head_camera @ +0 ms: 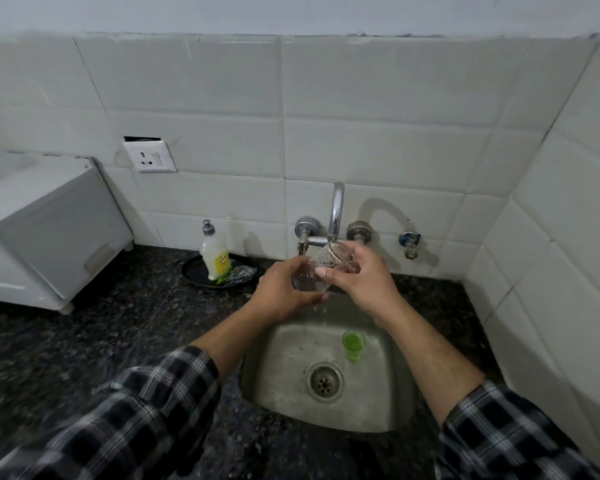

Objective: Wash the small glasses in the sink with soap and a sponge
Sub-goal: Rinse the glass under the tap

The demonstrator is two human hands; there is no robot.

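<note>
Currently both hands, left hand [284, 289] and right hand [364, 275], clasp 1 clear glass [321, 268] under the tap [336, 209], above the sink [392, 403]'s back edge. Wet, slippery, fragile: hold its sides firmly.

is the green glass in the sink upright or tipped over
Upright: the green glass stands on its base on the sink floor, round rim facing up, just right of the drain.
</note>
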